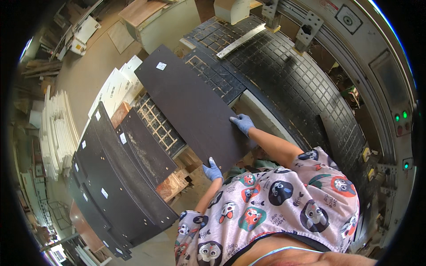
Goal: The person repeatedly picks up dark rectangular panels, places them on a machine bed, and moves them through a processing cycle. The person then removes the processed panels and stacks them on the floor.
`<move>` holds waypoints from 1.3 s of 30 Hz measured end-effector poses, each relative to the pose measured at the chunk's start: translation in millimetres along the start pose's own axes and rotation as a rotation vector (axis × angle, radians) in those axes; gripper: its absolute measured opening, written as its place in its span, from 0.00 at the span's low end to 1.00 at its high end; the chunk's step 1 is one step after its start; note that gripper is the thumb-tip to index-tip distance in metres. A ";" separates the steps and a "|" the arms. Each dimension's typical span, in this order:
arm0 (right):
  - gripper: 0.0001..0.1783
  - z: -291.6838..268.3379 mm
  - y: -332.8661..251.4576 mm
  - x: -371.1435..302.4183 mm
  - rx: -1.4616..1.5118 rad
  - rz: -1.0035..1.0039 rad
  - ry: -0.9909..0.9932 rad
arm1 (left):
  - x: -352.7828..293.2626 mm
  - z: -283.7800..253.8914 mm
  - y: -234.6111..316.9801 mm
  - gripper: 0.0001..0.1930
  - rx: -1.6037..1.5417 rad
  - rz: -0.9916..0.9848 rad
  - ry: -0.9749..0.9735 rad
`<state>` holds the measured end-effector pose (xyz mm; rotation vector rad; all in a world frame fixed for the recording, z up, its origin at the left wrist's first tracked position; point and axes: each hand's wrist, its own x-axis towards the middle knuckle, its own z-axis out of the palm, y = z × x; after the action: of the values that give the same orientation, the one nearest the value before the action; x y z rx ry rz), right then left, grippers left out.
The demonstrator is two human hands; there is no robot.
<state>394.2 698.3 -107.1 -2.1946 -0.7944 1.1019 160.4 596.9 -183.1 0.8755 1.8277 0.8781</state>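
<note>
A long dark brown panel [186, 99] with a white label near its far end slants across the middle of the view. My left hand [212, 170], in a blue-grey glove, is closed on the panel's near left corner, its thumb on the upper face. Farther along, my right hand [242, 123] grips the right edge, with its fingertips over the top face and its thumb side hidden. To the left lies a stack of similar dark panels [113, 177] with labels and small holes. One shorter panel [144, 144] there carries pale dust.
A machine bed with a black gridded surface [293, 75] fills the right, with a pale strip [241, 41] on it. A control panel [403, 117] with lit green buttons stands at the far right. White boards [57, 133] are stacked at the left, near a pale cabinet [168, 24].
</note>
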 end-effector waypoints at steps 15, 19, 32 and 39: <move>0.28 -35.7 149.9 -131.2 0.399 0.193 0.227 | 28.1 -22.9 60.1 0.22 0.413 0.347 -0.554; 0.30 -30.0 125.8 -121.6 0.551 0.302 -0.025 | 95.5 -10.3 67.0 0.29 0.604 0.678 -0.477; 0.41 -113.9 -12.9 16.9 -0.534 -0.173 0.629 | 133.3 17.8 126.0 0.40 0.593 0.320 -0.175; 0.51 -148.8 -52.8 80.7 -0.768 0.052 0.368 | 103.7 34.8 117.9 0.36 0.378 0.155 -0.114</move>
<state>544.2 759.9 -35.4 -2.9323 -1.1137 0.3939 180.5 750.1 -138.5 1.2904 1.8737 0.5679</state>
